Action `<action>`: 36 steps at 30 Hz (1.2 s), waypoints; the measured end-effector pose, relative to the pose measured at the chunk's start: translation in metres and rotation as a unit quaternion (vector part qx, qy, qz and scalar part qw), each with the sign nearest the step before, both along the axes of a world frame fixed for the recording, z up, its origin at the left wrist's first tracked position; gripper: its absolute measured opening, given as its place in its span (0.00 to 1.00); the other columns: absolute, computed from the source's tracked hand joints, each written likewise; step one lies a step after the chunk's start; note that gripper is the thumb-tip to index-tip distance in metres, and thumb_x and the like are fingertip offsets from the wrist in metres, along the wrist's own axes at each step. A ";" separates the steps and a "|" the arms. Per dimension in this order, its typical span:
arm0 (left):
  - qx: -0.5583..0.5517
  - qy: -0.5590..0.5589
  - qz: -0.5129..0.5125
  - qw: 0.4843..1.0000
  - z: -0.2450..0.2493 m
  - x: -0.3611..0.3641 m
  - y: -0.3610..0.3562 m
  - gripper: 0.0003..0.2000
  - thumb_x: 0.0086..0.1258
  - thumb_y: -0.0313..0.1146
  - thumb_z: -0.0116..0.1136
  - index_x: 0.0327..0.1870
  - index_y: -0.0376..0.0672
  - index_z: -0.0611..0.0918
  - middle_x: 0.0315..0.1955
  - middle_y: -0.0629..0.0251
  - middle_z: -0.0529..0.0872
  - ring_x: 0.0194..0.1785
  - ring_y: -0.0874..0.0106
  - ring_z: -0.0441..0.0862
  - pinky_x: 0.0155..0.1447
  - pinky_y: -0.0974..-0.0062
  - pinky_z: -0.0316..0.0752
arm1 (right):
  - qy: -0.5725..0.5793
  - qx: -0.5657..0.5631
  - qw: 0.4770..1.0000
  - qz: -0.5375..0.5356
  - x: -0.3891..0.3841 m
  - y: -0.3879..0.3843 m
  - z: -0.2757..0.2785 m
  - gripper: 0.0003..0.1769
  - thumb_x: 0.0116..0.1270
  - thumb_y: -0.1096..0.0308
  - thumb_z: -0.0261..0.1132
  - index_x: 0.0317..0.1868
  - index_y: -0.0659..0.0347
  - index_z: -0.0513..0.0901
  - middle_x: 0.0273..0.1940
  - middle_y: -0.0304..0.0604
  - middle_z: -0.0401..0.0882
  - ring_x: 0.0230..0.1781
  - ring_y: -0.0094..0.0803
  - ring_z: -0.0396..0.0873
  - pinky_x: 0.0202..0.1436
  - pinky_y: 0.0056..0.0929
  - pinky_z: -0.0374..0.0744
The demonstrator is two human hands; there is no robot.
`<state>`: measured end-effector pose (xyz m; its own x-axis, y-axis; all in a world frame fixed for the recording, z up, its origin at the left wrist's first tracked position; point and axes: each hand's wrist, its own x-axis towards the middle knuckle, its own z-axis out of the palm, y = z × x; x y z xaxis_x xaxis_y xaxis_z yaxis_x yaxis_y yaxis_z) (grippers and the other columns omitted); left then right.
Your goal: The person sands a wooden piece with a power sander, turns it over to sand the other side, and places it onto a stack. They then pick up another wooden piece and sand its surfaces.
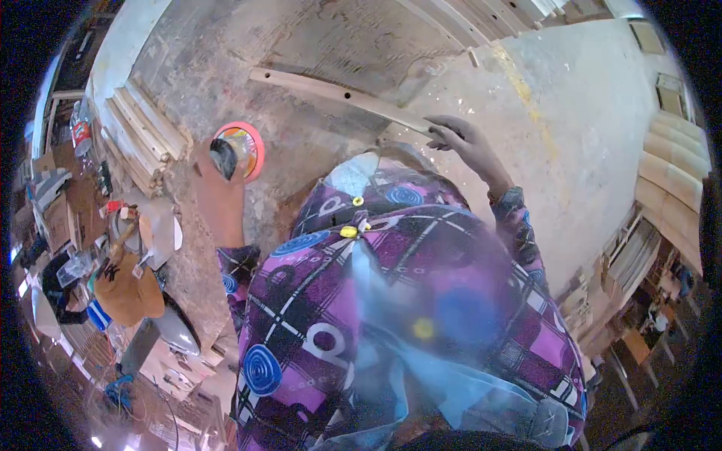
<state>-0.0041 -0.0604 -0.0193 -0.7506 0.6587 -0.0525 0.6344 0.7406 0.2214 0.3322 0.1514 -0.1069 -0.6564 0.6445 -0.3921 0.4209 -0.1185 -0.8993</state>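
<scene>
My left hand (219,184) is closed around a dark, rounded object (223,156) whose kind I cannot make out. It is at the left side of a round tub with a pink rim (258,143) and mixed colours inside. My right hand (460,141) grips the near right end of a long, pale wooden strip (323,91), fingers over its edge. Two dark round holes show in the strip, which slants across the worktop up to the left.
Stacked wooden strips (135,124) lie at the left of the stained worktop (571,98), with more strips (459,22) along the far edge. A bottle with a red label (80,129) stands at far left. Below it are a brown cap (128,289) and assorted tools.
</scene>
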 end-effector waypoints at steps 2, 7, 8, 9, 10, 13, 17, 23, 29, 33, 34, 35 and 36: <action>0.006 0.018 -0.003 1.000 -0.006 0.000 0.001 0.36 0.58 0.34 0.71 0.70 0.50 0.68 0.60 0.46 0.75 0.62 0.46 0.74 0.61 0.54 0.73 | 0.016 -0.087 0.996 -0.021 0.019 0.011 -0.009 0.21 0.79 0.58 0.54 0.61 0.65 0.79 0.50 0.45 0.84 0.44 0.29 0.85 0.52 0.28 0.81; 0.013 0.040 0.002 0.999 -0.023 -0.017 -0.008 0.37 0.58 0.35 0.72 0.70 0.49 0.68 0.60 0.49 0.76 0.63 0.48 0.73 0.61 0.53 0.73 | 0.011 -0.063 0.987 -0.149 0.025 0.021 -0.009 0.21 0.79 0.58 0.52 0.60 0.64 0.79 0.46 0.44 0.85 0.44 0.30 0.85 0.53 0.27 0.81; 0.013 0.040 0.001 0.999 -0.025 -0.022 -0.011 0.37 0.58 0.35 0.72 0.70 0.49 0.68 0.60 0.49 0.76 0.63 0.48 0.73 0.61 0.53 0.73 | -0.002 -0.051 0.988 -0.143 0.021 0.024 -0.007 0.21 0.79 0.58 0.53 0.60 0.65 0.79 0.47 0.45 0.85 0.44 0.30 0.85 0.53 0.28 0.81; 0.027 0.040 -0.002 0.999 -0.027 -0.026 -0.013 0.37 0.58 0.35 0.72 0.70 0.49 0.68 0.60 0.48 0.76 0.63 0.48 0.74 0.61 0.54 0.73 | -0.015 -0.039 0.990 -0.136 0.016 0.025 -0.007 0.21 0.79 0.58 0.54 0.59 0.66 0.79 0.47 0.45 0.85 0.45 0.30 0.84 0.53 0.28 0.80; 0.041 0.042 -0.003 0.998 -0.029 -0.029 -0.016 0.37 0.58 0.36 0.72 0.70 0.48 0.68 0.59 0.48 0.76 0.63 0.48 0.74 0.61 0.54 0.73 | -0.014 -0.039 0.990 -0.134 0.010 0.023 -0.011 0.21 0.79 0.58 0.54 0.59 0.66 0.79 0.47 0.45 0.85 0.45 0.30 0.84 0.53 0.28 0.80; 0.036 0.052 0.002 0.998 -0.023 -0.023 -0.010 0.37 0.58 0.36 0.72 0.70 0.48 0.68 0.59 0.47 0.76 0.63 0.48 0.74 0.60 0.54 0.74 | 0.016 0.046 0.997 -0.055 -0.017 0.025 -0.016 0.20 0.77 0.59 0.58 0.59 0.67 0.79 0.48 0.49 0.85 0.48 0.33 0.84 0.53 0.31 0.80; 0.026 0.036 0.052 0.998 -0.020 -0.015 -0.005 0.37 0.57 0.37 0.73 0.69 0.47 0.68 0.59 0.46 0.76 0.62 0.47 0.74 0.60 0.54 0.74 | -0.042 0.076 0.989 0.116 -0.057 0.014 0.029 0.24 0.70 0.58 0.65 0.62 0.60 0.77 0.47 0.53 0.83 0.47 0.43 0.83 0.50 0.39 0.80; 0.015 0.075 0.079 0.994 -0.009 -0.002 0.002 0.37 0.57 0.40 0.73 0.68 0.47 0.68 0.58 0.45 0.75 0.59 0.44 0.77 0.57 0.52 0.75 | -0.111 0.221 0.938 0.244 -0.067 0.003 -0.004 0.39 0.63 0.51 0.68 0.73 0.46 0.64 0.54 0.57 0.77 0.54 0.60 0.77 0.53 0.54 0.78; 0.018 0.079 0.071 0.994 -0.023 -0.013 -0.011 0.36 0.58 0.43 0.72 0.68 0.52 0.69 0.59 0.47 0.74 0.58 0.45 0.78 0.55 0.52 0.77 | -0.064 0.389 0.897 0.201 -0.065 -0.006 0.010 0.36 0.64 0.53 0.67 0.72 0.40 0.68 0.54 0.55 0.76 0.49 0.53 0.76 0.51 0.49 0.79; 0.016 0.060 0.091 0.994 -0.022 -0.009 -0.009 0.35 0.58 0.43 0.72 0.68 0.56 0.69 0.59 0.49 0.74 0.58 0.47 0.78 0.54 0.53 0.77 | -0.135 0.391 0.888 0.201 -0.066 -0.017 0.025 0.36 0.64 0.54 0.67 0.73 0.40 0.66 0.52 0.54 0.76 0.46 0.51 0.75 0.49 0.47 0.80; 0.007 0.051 0.109 0.993 -0.020 -0.009 -0.007 0.35 0.58 0.43 0.72 0.68 0.57 0.69 0.59 0.49 0.74 0.58 0.48 0.79 0.54 0.54 0.78 | -0.126 0.402 0.886 0.196 -0.065 -0.018 0.022 0.37 0.64 0.53 0.67 0.73 0.40 0.66 0.51 0.54 0.77 0.46 0.52 0.76 0.48 0.48 0.81; 0.009 0.048 0.111 0.993 -0.021 -0.010 -0.008 0.35 0.58 0.43 0.72 0.68 0.57 0.69 0.59 0.49 0.74 0.58 0.48 0.79 0.54 0.54 0.78 | -0.117 0.412 0.884 0.190 -0.065 -0.019 0.019 0.37 0.64 0.53 0.67 0.74 0.40 0.65 0.49 0.54 0.77 0.47 0.54 0.77 0.48 0.49 0.81; 0.028 0.041 0.102 0.994 -0.023 -0.011 -0.010 0.35 0.58 0.43 0.72 0.69 0.57 0.69 0.58 0.50 0.75 0.58 0.49 0.79 0.53 0.54 0.78 | -0.120 0.413 0.882 0.192 -0.066 -0.019 0.017 0.37 0.64 0.53 0.67 0.74 0.40 0.65 0.49 0.54 0.77 0.47 0.54 0.77 0.48 0.49 0.81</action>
<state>-0.0154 -0.0702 -0.0424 -0.8685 0.4934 0.0474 0.4910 0.8432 0.2191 0.2665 0.1324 -0.0894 -0.8507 0.5232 -0.0497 0.4767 0.7283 -0.4922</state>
